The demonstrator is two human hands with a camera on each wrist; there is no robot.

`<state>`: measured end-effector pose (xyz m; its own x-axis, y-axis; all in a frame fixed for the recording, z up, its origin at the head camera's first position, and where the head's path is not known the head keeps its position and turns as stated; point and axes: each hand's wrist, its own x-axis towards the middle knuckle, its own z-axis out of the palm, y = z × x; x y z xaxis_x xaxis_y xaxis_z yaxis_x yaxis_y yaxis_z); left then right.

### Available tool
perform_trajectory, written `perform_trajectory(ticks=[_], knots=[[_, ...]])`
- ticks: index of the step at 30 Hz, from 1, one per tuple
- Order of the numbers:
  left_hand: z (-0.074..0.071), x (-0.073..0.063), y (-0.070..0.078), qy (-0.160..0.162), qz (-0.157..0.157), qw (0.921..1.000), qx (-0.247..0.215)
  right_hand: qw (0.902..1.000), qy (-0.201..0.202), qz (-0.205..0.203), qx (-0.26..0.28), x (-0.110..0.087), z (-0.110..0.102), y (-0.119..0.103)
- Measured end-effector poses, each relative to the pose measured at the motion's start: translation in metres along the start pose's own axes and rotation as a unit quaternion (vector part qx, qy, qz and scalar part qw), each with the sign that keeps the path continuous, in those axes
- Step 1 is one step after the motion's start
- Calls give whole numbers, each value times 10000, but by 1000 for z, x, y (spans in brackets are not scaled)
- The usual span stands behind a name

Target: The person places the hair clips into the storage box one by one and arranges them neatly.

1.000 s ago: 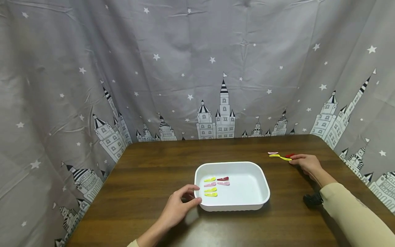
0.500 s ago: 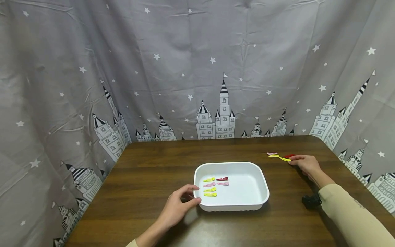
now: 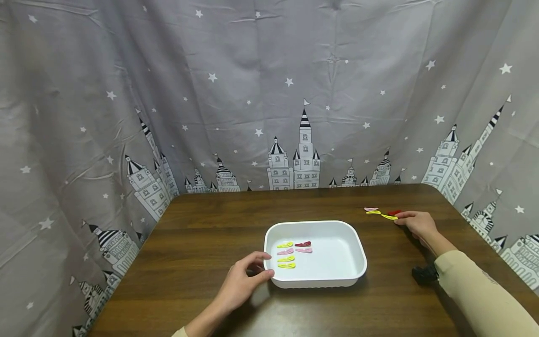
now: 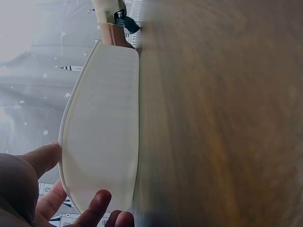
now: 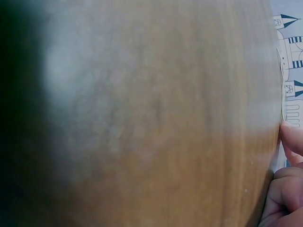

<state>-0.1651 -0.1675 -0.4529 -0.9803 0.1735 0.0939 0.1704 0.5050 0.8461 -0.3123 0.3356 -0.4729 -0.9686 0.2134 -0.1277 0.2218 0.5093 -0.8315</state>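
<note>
At the back right of the table, my right hand (image 3: 418, 224) pinches the end of a yellow snap hair clip (image 3: 389, 217) lying at table height. A red hair clip (image 3: 394, 212) is just behind it, partly covered by the fingers. Another yellow clip (image 3: 373, 212) and a pink clip (image 3: 371, 209) lie to the left. My left hand (image 3: 246, 281) grips the left end of a white tray (image 3: 337, 284), with fingertips at its rim and outer wall. Inside the tray, several yellow, pink and dark red clips (image 3: 303, 244) sit in two columns on the left side.
The brown wooden table (image 3: 210, 224) runs back to a grey curtain (image 3: 236, 93) printed with castles and stars. A black thing (image 3: 425, 274) is at the right wrist, by the beige sleeve (image 3: 480, 290).
A small gap now shows between the two yellow clips, which met end to end earlier. Both hands and the tray stay almost in place.
</note>
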Motion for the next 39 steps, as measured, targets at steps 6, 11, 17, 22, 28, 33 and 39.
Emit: perform_trajectory(ticks=[6, 11, 17, 22, 28, 33, 39], knots=[[0, 0, -1, -2, 22, 10000, 36, 9999, 17, 81, 86, -1, 1, 0], [0, 0, -1, 5, 7, 10000, 26, 9999, -45, 58, 102, -1, 1, -1], [0, -1, 0, 23, 20, 10000, 39, 10000, -73, 41, 35, -1, 0, -1], [0, -1, 0, 40, 63, 10000, 41, 9997, -192, 42, 176, -3, -3, -3], [0, -1, 1, 33, 70, 10000, 8, 9989, -300, -8, 371, -7, -6, -4], [-1, -1, 3, 34, 101, 9999, -63, 9980, -333, -71, 539, -11, -8, -6], [0, -1, 1, 14, 112, 9999, 31, 9987, -274, -134, 415, -14, -8, -9]])
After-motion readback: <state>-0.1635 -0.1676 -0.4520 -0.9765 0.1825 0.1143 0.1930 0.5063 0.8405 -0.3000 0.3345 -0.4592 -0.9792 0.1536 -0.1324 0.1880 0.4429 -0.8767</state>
